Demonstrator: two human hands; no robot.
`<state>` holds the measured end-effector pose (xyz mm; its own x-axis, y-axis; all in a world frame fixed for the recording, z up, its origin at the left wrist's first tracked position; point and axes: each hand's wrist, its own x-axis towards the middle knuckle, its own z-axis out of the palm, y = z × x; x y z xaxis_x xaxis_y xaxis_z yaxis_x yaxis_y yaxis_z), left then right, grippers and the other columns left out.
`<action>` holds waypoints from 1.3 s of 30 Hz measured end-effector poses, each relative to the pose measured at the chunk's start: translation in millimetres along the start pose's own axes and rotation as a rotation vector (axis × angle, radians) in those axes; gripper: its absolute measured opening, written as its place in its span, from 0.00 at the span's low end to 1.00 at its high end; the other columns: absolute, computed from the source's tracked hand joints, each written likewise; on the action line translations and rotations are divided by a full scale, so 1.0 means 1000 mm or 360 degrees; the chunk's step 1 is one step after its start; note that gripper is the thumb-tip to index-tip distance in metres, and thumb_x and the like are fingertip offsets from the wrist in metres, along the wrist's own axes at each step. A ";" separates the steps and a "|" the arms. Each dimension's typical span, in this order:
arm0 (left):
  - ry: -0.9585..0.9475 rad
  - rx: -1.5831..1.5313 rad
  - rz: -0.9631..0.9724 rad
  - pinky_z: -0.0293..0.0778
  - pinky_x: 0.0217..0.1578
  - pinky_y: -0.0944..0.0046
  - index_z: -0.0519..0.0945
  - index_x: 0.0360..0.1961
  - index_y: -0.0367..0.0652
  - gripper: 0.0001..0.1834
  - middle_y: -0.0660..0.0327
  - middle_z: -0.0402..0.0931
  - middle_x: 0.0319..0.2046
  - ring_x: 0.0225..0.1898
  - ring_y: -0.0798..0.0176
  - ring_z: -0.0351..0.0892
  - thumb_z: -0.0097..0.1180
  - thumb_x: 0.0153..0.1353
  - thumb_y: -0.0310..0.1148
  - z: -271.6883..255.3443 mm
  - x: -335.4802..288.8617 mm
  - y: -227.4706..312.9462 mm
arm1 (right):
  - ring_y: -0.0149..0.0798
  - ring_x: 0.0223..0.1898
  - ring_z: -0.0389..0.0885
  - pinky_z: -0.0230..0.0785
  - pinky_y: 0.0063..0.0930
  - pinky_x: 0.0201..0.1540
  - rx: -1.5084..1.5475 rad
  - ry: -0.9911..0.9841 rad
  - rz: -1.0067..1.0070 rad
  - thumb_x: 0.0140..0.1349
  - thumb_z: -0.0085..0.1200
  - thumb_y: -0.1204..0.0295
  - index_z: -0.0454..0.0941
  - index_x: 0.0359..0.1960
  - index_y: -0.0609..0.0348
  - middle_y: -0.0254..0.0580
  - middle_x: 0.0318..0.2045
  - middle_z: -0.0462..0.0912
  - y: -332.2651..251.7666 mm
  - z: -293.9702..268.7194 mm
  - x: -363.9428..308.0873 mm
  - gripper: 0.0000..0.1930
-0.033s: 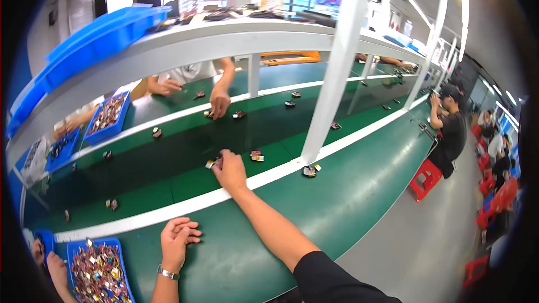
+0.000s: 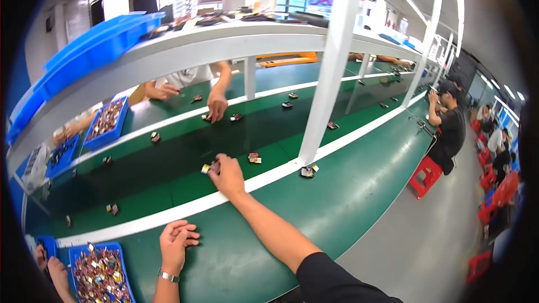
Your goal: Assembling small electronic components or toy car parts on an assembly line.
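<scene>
Over the green belt (image 2: pixel 191 182), my right hand (image 2: pixel 229 177) reaches out with its fingers closed round a small dark-red part with a white and yellow end (image 2: pixel 206 168); most of it is hidden by the fingers. My left hand (image 2: pixel 174 244), with a metal watch on the wrist, hangs above the near green worktop with nothing in it, fingers loosely bent and apart. A similar small part (image 2: pixel 255 158) lies on the belt right of my right hand. Another, black and yellow, part (image 2: pixel 307 171) rests on the near worktop. Left of my left hand stands a blue bin (image 2: pixel 124 269) heaped with such parts.
A white post (image 2: pixel 324 90) rises from the belt's near edge to a shelf (image 2: pixel 224 42) above. Across the belt, a co-worker's hand (image 2: pixel 217 105) touches a part. Further blue bins (image 2: pixel 106 137) stand at far left. A seated person (image 2: pixel 449 123) works at right.
The view has shifted slightly. My right hand and the part in it are almost where they were; the part's white and yellow end shows a little more. My left hand holds its pose.
</scene>
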<state>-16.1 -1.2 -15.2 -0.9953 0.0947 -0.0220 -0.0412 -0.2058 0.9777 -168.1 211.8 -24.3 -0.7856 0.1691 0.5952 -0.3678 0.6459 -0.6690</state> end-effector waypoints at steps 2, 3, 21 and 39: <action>0.0167 -0.0031 0.0009 0.81 0.30 0.66 0.72 0.48 0.32 0.11 0.49 0.80 0.40 0.32 0.60 0.83 0.48 0.68 0.27 -0.007 -0.006 0.001 | 0.52 0.43 0.75 0.69 0.41 0.48 0.0220 -0.0139 0.0051 0.48 0.67 0.72 0.73 0.48 0.61 0.47 0.39 0.81 -0.019 -0.006 -0.024 0.24; 0.0209 -0.0008 0.0012 0.81 0.30 0.66 0.72 0.48 0.32 0.11 0.49 0.80 0.40 0.32 0.60 0.83 0.48 0.68 0.27 -0.010 -0.009 0.003 | 0.51 0.45 0.75 0.69 0.39 0.50 0.0385 -0.0257 0.0069 0.48 0.67 0.71 0.73 0.50 0.60 0.46 0.40 0.81 -0.036 -0.013 -0.040 0.26; -0.0318 -0.0258 -0.0228 0.79 0.48 0.66 0.65 0.65 0.34 0.23 0.54 0.78 0.48 0.44 0.66 0.81 0.45 0.70 0.25 -0.012 -0.006 0.018 | 0.49 0.55 0.74 0.70 0.42 0.56 0.0350 -0.0838 -0.0798 0.49 0.62 0.81 0.78 0.52 0.57 0.45 0.53 0.77 -0.092 -0.070 -0.078 0.24; -0.0585 -0.0308 -0.0227 0.77 0.56 0.57 0.68 0.55 0.36 0.20 0.53 0.70 0.53 0.54 0.61 0.75 0.44 0.62 0.14 -0.011 -0.007 0.013 | 0.50 0.55 0.74 0.70 0.42 0.54 0.0408 -0.0967 -0.0775 0.50 0.64 0.76 0.78 0.31 0.57 0.43 0.51 0.77 -0.089 -0.068 -0.084 0.08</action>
<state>-10.9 -15.2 -4.3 -0.8824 0.4685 -0.0439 -0.2264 -0.3408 0.9125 -35.6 191.0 15.9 -0.6139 -0.5666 0.5496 -0.7818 0.3402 -0.5225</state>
